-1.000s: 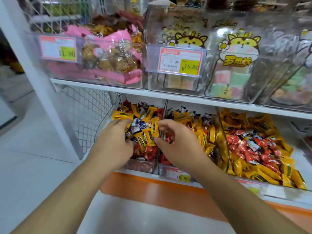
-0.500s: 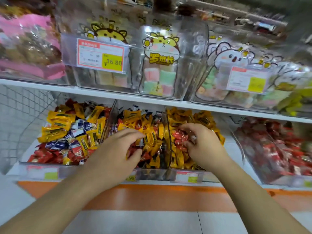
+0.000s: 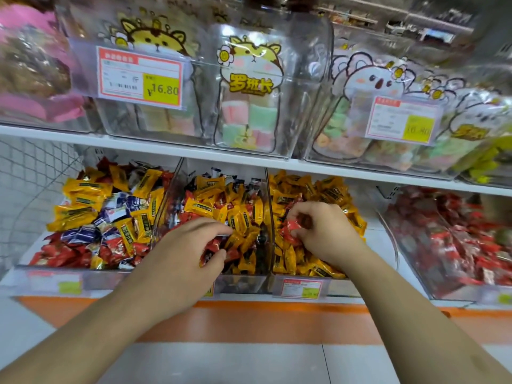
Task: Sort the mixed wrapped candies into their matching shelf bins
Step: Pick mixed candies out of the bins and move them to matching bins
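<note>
Both hands have shifted one bin to the right along the lower shelf in the last second, away from the far-left clear plastic bin [image 3: 83,281] with its jumble of yellow, red and blue-white wrapped candies. The left hand [image 3: 182,261] now hangs over the second clear bin [image 3: 243,284], fingers curled loosely and thumb closing toward a dark red wrapper; whether it has a grip yet I cannot tell. The right hand [image 3: 324,234] has gone into the third clear bin [image 3: 302,289], the one holding mostly yellow wrapped candies [image 3: 313,189], and its fingertips are pinching a small red wrapped candy [image 3: 293,227] lifted just clear of the yellow pile.

To my eye that means the red stray has been found and is coming out of the yellow bin; the sloped clear bin of red wrapped candies [image 3: 457,245] to the right looks like its home, well apart from the hand. The first two bins remain thoroughly mixed, so the sorting is far from done.

The bins sit on a white shelf [image 3: 382,245] above an orange base strip [image 3: 249,322] and pale floor. The white upper shelf [image 3: 166,146] carries clear tubs of cartoon-printed sweet bags with red and yellow price tags [image 3: 140,77]; a wire mesh panel [image 3: 30,184] closes the left end
</note>
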